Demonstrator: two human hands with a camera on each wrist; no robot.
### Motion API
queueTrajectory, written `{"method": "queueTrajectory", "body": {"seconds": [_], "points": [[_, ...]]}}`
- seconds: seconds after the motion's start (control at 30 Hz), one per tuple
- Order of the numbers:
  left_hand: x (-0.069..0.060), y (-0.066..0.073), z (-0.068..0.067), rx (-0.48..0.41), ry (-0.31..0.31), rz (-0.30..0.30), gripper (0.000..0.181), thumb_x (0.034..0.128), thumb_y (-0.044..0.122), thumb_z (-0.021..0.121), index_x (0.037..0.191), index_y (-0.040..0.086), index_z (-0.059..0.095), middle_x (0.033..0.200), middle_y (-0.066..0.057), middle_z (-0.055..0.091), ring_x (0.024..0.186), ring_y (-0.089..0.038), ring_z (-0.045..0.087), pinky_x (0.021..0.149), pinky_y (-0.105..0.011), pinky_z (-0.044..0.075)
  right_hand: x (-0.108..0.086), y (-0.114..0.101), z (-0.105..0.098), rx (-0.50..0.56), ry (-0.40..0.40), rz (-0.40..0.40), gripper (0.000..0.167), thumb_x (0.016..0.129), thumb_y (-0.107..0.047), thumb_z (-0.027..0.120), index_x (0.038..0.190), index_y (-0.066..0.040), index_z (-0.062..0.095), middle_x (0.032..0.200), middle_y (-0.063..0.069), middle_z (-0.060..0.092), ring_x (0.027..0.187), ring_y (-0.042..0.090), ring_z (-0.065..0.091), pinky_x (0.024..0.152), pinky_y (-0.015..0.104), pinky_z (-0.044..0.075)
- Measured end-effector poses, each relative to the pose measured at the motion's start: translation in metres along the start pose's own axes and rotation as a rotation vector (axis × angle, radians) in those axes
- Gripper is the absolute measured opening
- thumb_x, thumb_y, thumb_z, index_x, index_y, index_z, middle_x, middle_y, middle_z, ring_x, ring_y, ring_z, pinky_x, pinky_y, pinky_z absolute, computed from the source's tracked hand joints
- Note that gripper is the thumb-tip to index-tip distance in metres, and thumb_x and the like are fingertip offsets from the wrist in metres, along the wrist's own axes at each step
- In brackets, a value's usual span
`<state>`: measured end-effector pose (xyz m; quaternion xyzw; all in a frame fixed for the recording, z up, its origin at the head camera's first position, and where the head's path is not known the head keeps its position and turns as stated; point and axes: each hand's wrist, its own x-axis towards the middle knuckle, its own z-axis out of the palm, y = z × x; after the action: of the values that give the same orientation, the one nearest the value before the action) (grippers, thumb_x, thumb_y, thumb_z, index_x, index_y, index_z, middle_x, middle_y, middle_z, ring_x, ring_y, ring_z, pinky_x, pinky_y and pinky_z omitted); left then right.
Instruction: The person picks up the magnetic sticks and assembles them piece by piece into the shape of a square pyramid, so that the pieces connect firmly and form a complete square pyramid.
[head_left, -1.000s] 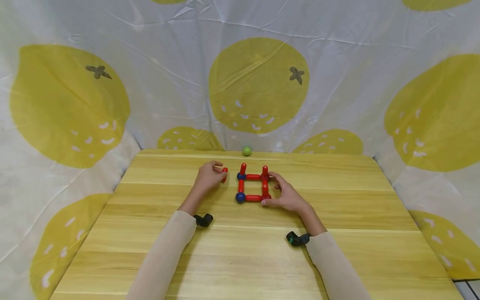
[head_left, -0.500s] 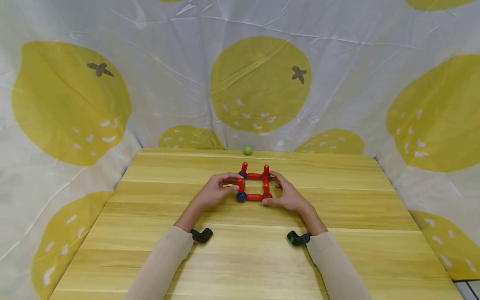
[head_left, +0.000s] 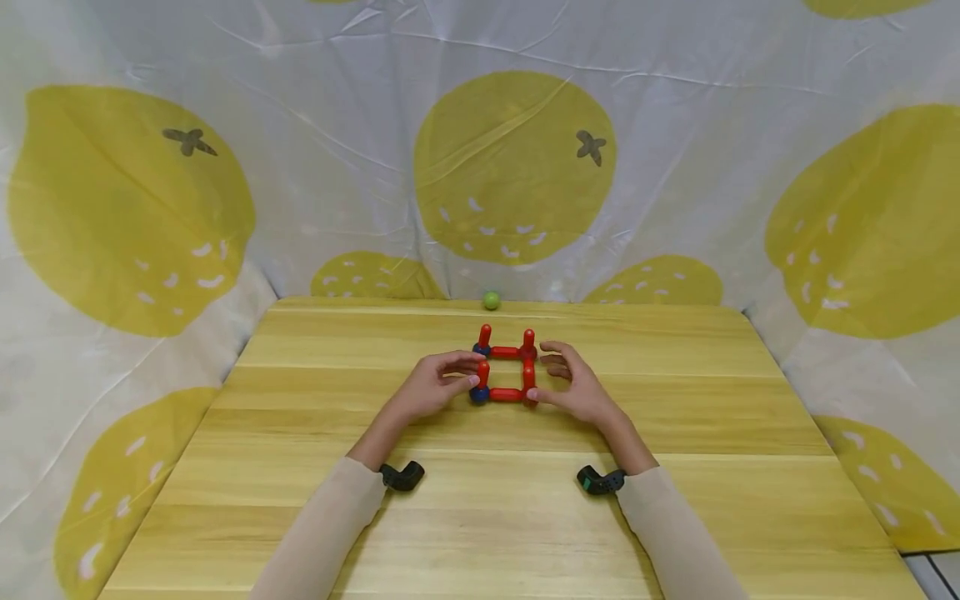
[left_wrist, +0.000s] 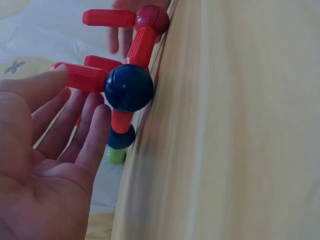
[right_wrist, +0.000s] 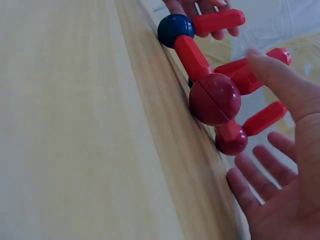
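Red rods and balls form a square magnetic-stick frame [head_left: 506,394] on the table, with an upright rod at each corner. Both left corners are blue balls, and the right ones are dark red. My left hand [head_left: 431,387] pinches the near-left upright red magnetic rod [left_wrist: 82,77], which meets the near blue ball [left_wrist: 129,87]. At the right side, my right hand [head_left: 581,392] has its thumb against the near-right upright rod [right_wrist: 247,80] above a red ball [right_wrist: 215,100]. Its other fingers [right_wrist: 260,175] are spread loosely, apart from the frame.
A green ball [head_left: 491,300] lies by the table's far edge, behind the frame. The wooden table [head_left: 480,517] ends at a hanging white cloth [head_left: 337,150] printed with lemons. Black wrist straps [head_left: 600,480] sit on both wrists.
My left hand has brought the loose red rod rightward and down onto the near-left blue ball, where it stands upright. My right thumb has shifted up from the near-right ball toward its rod.
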<state>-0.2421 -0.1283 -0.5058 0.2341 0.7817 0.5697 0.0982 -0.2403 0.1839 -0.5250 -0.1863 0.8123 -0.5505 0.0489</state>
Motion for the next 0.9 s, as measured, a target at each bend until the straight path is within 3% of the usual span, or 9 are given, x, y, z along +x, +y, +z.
{"method": "queueTrajectory", "body": {"seconds": [0.1, 0.2, 0.33, 0.5, 0.7, 0.9], "points": [[-0.005, 0.003, -0.001, 0.030, 0.030, -0.020, 0.034, 0.0988, 0.025, 0.072, 0.131, 0.015, 0.069, 0.127, -0.003, 0.072, 0.116, -0.020, 0.068, 0.100, -0.032, 0.057, -0.006, -0.005, -0.001, 0.006, 0.037, -0.042, 0.053, 0.087, -0.016, 0.084, 0.131, -0.002, 0.058, 0.121, 0.019, 0.065, 0.108, 0.034, 0.064, 0.097, 0.042, 0.056], [-0.006, 0.005, -0.001, 0.065, 0.031, -0.036, 0.032, 0.0983, 0.027, 0.073, 0.129, 0.015, 0.071, 0.124, -0.002, 0.073, 0.112, -0.018, 0.069, 0.097, -0.031, 0.058, -0.009, -0.010, 0.000, -0.039, 0.023, -0.057, 0.040, 0.088, -0.018, 0.084, 0.122, -0.007, 0.065, 0.105, 0.012, 0.068, 0.094, 0.026, 0.064, 0.084, 0.030, 0.056], [-0.003, 0.008, 0.003, 0.131, 0.022, -0.038, 0.035, 0.0978, 0.028, 0.073, 0.128, 0.011, 0.071, 0.119, -0.003, 0.075, 0.108, -0.018, 0.070, 0.094, -0.033, 0.060, -0.009, -0.014, 0.005, -0.081, 0.000, -0.080, 0.032, 0.094, -0.020, 0.077, 0.123, -0.011, 0.068, 0.107, 0.007, 0.071, 0.096, 0.020, 0.065, 0.087, 0.031, 0.057], [-0.001, 0.010, 0.008, 0.204, 0.060, -0.044, 0.036, 0.0978, 0.031, 0.073, 0.128, 0.010, 0.073, 0.116, -0.004, 0.076, 0.107, -0.017, 0.072, 0.093, -0.034, 0.060, -0.005, -0.015, 0.013, -0.098, 0.016, -0.094, 0.024, 0.099, -0.021, 0.071, 0.120, -0.009, 0.071, 0.112, 0.007, 0.073, 0.099, 0.022, 0.067, 0.092, 0.037, 0.057], [0.003, 0.011, 0.014, 0.279, 0.096, -0.024, 0.036, 0.0969, 0.035, 0.074, 0.125, 0.012, 0.075, 0.111, -0.001, 0.077, 0.092, -0.012, 0.070, 0.083, -0.029, 0.060, -0.001, -0.017, 0.020, -0.131, 0.050, -0.060, 0.023, 0.100, -0.024, 0.071, 0.119, -0.011, 0.073, 0.113, 0.007, 0.074, 0.094, 0.017, 0.068, 0.083, 0.028, 0.058], [0.008, 0.011, 0.020, 0.309, 0.130, -0.008, 0.032, 0.0968, 0.032, 0.074, 0.120, 0.011, 0.076, 0.097, 0.002, 0.076, 0.081, -0.009, 0.066, 0.075, -0.025, 0.058, 0.004, -0.019, 0.024, -0.179, 0.080, -0.028, 0.027, 0.100, -0.029, 0.070, 0.120, -0.010, 0.072, 0.112, 0.007, 0.073, 0.088, 0.017, 0.067, 0.078, 0.027, 0.057]]}}
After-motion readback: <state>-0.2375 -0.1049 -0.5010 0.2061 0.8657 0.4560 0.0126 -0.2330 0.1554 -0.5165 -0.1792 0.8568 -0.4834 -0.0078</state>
